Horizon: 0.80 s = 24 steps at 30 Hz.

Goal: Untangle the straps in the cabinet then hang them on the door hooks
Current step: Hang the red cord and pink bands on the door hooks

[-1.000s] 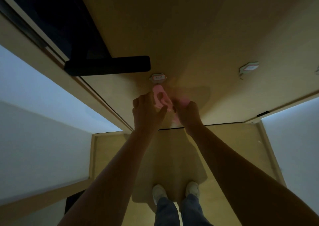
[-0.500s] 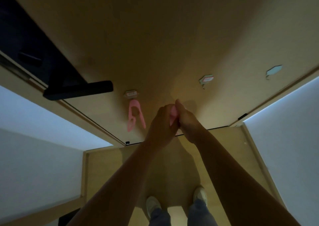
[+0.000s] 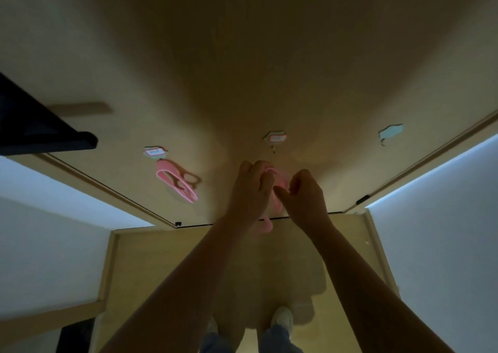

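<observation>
pink strap (image 3: 281, 182) gripped by curled fingers (image 3: 254, 168) of left hand (image 3: 250, 193) and right hand (image 3: 305, 197).

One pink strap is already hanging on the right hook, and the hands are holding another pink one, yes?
No. The head view shows the hanging strap on the left hook; the right hook is bare. The left hand and right hand do hold a second pink strap.
</observation>
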Each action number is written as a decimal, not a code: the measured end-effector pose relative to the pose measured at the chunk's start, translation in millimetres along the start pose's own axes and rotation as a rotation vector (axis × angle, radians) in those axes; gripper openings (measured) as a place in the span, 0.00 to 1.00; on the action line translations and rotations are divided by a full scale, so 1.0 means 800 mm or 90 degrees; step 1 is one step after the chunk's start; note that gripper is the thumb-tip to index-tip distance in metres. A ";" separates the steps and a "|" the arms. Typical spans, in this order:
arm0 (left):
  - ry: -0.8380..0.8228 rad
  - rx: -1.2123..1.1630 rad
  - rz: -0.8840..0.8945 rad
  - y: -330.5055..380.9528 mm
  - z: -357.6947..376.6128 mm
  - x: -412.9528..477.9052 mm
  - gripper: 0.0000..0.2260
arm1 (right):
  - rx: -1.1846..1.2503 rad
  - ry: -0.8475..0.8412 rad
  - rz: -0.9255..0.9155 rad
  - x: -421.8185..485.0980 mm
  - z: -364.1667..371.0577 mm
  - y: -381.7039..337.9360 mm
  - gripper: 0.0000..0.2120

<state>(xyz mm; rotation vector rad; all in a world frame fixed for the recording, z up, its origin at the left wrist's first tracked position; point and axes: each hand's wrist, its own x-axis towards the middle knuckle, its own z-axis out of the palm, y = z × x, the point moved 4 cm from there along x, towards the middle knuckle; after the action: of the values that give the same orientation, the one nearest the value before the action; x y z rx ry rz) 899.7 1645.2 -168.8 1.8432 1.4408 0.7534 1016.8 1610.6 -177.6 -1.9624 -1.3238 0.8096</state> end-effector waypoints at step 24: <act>0.083 0.233 -0.143 -0.034 0.038 0.067 0.12 | -0.299 -0.060 -0.136 0.123 0.006 0.032 0.12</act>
<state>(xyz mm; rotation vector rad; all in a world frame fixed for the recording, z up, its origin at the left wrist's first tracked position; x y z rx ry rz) 919.0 1696.9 -206.8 1.8764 1.9362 0.5317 1057.2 1696.2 -214.0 -2.0937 -1.8774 0.5252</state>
